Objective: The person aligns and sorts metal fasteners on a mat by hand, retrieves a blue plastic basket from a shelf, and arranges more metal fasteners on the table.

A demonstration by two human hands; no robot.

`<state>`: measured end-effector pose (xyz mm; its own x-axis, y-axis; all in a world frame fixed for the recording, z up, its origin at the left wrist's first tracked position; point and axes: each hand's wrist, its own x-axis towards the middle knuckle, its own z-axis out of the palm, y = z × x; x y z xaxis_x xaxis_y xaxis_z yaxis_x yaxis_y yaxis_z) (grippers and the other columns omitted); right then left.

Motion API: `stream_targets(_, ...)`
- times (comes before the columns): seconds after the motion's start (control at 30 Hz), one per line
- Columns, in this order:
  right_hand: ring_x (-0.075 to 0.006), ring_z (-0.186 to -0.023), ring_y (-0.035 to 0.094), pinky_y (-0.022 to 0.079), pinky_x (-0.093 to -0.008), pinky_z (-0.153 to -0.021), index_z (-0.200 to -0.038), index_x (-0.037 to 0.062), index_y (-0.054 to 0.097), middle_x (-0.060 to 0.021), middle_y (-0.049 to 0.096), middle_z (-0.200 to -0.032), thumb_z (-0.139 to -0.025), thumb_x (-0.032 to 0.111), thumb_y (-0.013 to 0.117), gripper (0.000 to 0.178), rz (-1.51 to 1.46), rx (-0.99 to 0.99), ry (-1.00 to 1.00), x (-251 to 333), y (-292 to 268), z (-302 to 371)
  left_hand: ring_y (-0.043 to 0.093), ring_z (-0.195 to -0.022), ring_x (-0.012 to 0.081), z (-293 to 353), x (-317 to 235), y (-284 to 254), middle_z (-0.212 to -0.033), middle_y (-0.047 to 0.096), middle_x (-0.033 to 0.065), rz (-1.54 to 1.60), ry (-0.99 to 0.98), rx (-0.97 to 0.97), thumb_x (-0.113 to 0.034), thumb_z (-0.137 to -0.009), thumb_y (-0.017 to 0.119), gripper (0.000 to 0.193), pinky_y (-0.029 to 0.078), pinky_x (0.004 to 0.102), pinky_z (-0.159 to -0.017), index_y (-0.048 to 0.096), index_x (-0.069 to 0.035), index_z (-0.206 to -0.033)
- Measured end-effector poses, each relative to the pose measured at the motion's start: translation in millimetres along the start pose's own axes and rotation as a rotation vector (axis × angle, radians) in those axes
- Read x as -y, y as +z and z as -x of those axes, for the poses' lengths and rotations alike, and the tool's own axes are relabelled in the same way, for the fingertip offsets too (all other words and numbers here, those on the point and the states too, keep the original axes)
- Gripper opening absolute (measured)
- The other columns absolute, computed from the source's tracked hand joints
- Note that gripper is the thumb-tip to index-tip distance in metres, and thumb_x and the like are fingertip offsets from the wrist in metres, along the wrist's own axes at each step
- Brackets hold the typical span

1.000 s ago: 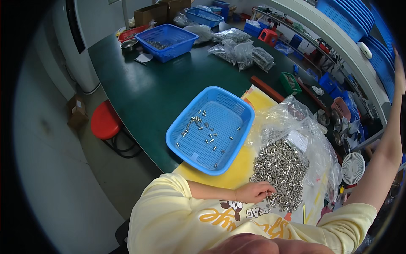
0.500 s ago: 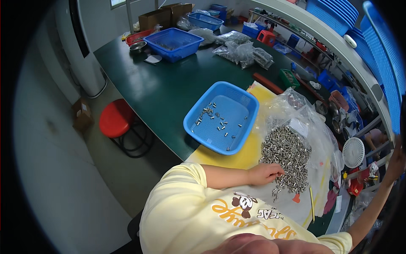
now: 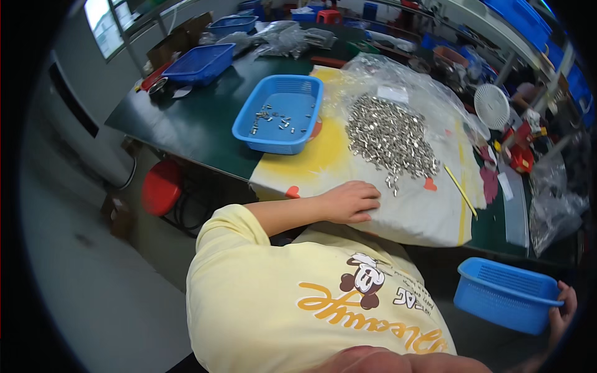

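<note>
My left hand (image 3: 353,202) rests on the pale cloth (image 3: 410,214) by the near edge of the table, fingers lying on it with nothing in them. Just beyond is a heap of small silvery metal pieces (image 3: 392,133). At the lower right my right hand (image 3: 564,306) grips a light-blue plastic basket (image 3: 507,298) by its end rim, off the table's near side; its contents, if any, are not visible. Another light-blue basket (image 3: 283,147) stands left of the heap, with several metal pieces in its bottom.
Clear plastic sheeting (image 3: 429,81) lies behind the heap. A yellow pencil-like stick (image 3: 461,191) is on the cloth's right. A darker blue bin (image 3: 202,65) and plastic bags (image 3: 292,38) sit at the far end. A red stool (image 3: 161,186) stands left; a white fan (image 3: 491,105) is right.
My right hand has come down from the stacked baskets on the upper right shelf and now holds one low at the right. My left hand has drawn back from the metal heap onto the cloth.
</note>
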<state>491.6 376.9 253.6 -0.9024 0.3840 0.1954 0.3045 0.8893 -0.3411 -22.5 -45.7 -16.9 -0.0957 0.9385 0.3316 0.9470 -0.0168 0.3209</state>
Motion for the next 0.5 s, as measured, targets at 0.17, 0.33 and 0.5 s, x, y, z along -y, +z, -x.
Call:
stream_targets(0.17, -0.0219, -0.104, 0.055, 0.044, -0.0357, -0.092, -0.086, 0.0035, 0.057, -0.0100, 0.055, -0.105, -0.066, 0.012, 0.066, 0.024, -0.278, 0.042, 0.266, 57.6, 73.0, -14.2, 0.033, -0.138, 0.0308, 33.8, -12.4, -5.9, -0.147, 0.039, 0.0102, -0.354, -0.088, 0.085, -0.017, -0.082, 0.065, 0.064, 0.026, 0.0484, -0.114, 0.041, -0.012, -0.142)
stream_targets(0.33, -0.0183, -0.093, 0.060, 0.048, -0.0311, -0.078, -0.074, 0.0040, 0.060, -0.0090, 0.063, -0.095, -0.067, 0.015, 0.071, 0.017, -0.464, 0.072, 0.224, 59.0, 143.0, -38.8, 0.038, -0.137, 0.0298, 37.1, -21.9, 13.5, -0.146, 0.042, 0.0094, -0.531, -0.069, 0.033, -0.009, -0.078, 0.066, 0.066, 0.032, 0.0466, -0.112, 0.044, -0.012, -0.140)
stream_targets(0.5, -0.0221, -0.110, 0.060, 0.047, -0.0331, -0.080, -0.072, 0.0058, 0.060, -0.0049, 0.062, -0.090, -0.069, 0.020, 0.071, 0.018, -0.679, 0.088, 0.257, 30.6, 195.6, -39.8, 0.051, -0.124, 0.0293, 51.6, -51.7, 49.8, -0.136, 0.052, 0.0092, 0.039, 0.253, 0.218, -0.016, -0.085, 0.059, 0.038, 0.044, 0.0433, -0.103, 0.058, -0.011, -0.123)
